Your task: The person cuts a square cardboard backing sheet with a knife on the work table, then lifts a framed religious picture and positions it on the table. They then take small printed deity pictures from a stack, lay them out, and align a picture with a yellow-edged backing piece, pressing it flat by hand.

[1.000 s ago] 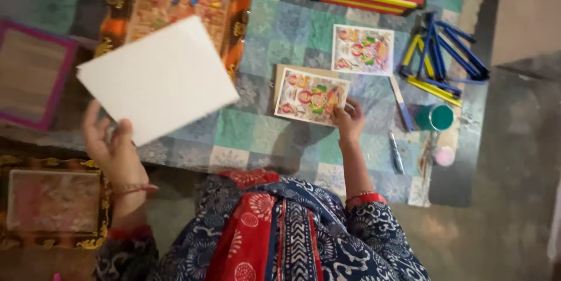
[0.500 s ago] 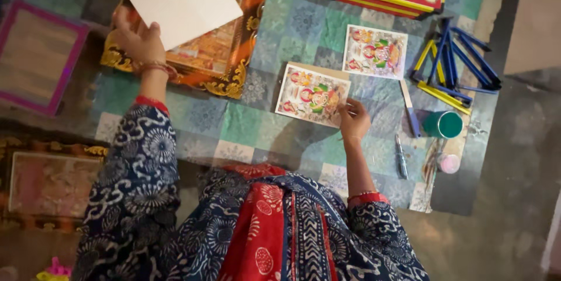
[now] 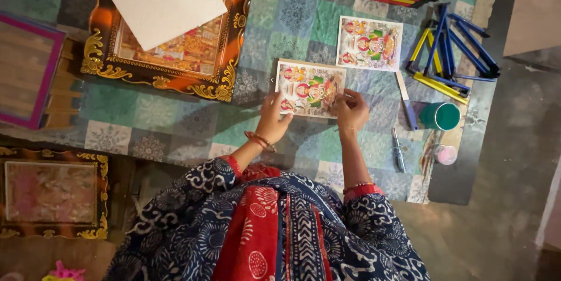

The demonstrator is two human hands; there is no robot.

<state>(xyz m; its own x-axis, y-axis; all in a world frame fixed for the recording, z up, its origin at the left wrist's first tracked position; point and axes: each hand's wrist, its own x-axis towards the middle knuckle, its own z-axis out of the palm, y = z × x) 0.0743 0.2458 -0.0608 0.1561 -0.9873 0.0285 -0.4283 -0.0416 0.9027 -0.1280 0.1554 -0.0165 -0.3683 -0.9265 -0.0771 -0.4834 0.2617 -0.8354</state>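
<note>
Both hands on it: left hand (image 3: 273, 118) and right hand (image 3: 351, 110) pinch the picture card (image 3: 310, 88), flat on the patterned surface (image 3: 175, 120). Looks light, thin, bendable; edges seem the safest hold.

picture card (image 3: 310, 88) on mat (image 3: 175, 111) between both hands, second card (image 3: 369, 43) behind — framed picture (image 3: 169, 30) left

Ahead of me on the patchwork cloth (image 3: 158, 129) lies a gilt ornate frame (image 3: 169, 76) with a blank white board (image 3: 165, 2) resting across it. To its right sits a second colourful print (image 3: 369, 43) — beyond that, a heap of blue and yellow strips (image 3: 447, 50). A green cup (image 3: 440, 115), a small pink lid (image 3: 446, 154) and a pen (image 3: 398, 151) lie near the cloth's edge. A magenta-edged frame (image 3: 26, 70) sits far left.
</note>
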